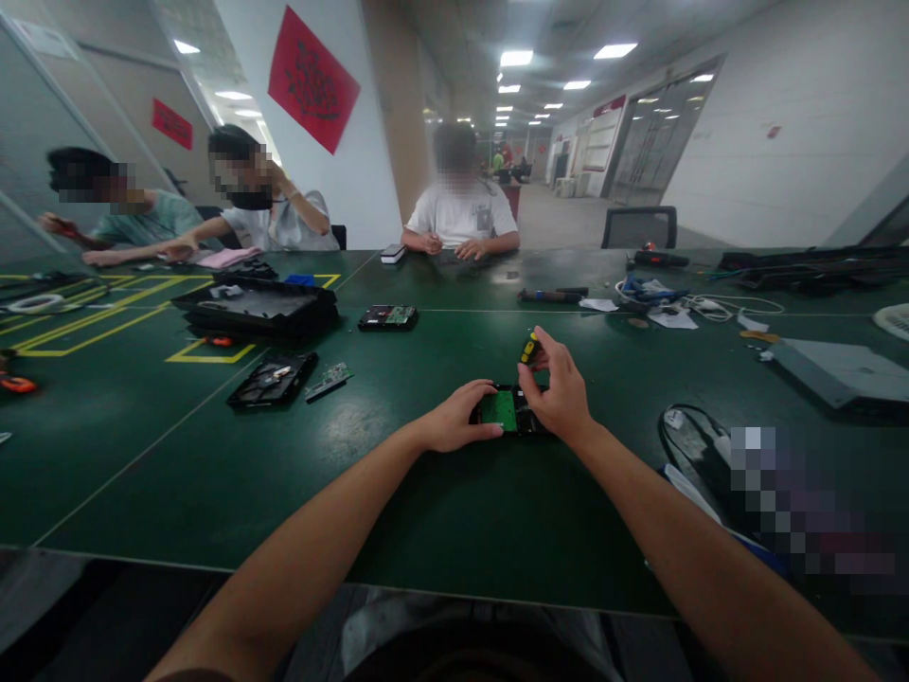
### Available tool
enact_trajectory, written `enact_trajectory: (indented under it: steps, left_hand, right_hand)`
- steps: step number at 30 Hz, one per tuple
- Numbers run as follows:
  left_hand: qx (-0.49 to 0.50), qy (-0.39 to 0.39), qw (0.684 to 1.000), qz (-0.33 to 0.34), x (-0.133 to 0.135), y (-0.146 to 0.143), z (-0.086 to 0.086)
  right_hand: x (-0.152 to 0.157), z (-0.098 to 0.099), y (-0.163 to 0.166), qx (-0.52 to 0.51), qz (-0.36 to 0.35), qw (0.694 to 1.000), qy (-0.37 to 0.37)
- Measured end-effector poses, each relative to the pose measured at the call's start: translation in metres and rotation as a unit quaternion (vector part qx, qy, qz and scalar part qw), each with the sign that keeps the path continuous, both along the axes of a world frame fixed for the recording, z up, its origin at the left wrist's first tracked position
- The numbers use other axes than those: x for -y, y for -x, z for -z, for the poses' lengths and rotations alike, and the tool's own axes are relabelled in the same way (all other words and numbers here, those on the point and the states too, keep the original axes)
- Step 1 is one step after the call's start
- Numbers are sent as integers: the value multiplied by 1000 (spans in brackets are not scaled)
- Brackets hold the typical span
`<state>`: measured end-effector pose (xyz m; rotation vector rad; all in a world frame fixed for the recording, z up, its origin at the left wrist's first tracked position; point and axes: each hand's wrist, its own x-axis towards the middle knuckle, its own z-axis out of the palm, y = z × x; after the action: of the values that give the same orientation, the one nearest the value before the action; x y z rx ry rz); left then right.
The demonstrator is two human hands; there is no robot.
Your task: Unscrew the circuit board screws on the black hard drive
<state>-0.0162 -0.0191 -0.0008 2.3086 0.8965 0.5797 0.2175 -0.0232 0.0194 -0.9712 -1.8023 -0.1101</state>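
A small black device with a bare green circuit board lies flat on the green table in front of me. My left hand grips its left end, fingers on the far edge and thumb on the near one. Over the device's right part, my right hand is closed on a yellow-and-black screwdriver handle, held roughly upright. The screwdriver's tip is hidden behind my fingers, so I cannot tell whether it touches a screw.
Left of the device lie an opened black casing and a loose circuit board. Further off are another opened device and black trays. A grey metal box and tangled cables occupy the right. Several people sit across the table.
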Motion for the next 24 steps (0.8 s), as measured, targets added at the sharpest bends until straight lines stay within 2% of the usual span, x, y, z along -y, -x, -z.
enact_trajectory:
  steps: [7,12,19,24]
  left_hand:
    - [5,-7,1000,1,0,-1,1]
    - [7,-3,1000,2,0,0,1]
    - [8,3,1000,5,0,1,1]
    - [4,12,1000,-1,2,0,-2]
  right_hand:
    - [-3,2,0,-14,-7,1000,-22]
    - [-2,2,-1,-16,-11,1000,-8]
    - [-1,1,-1,-1,34,999,-17]
    - [-1,1,-1,-2,0,1000,-7]
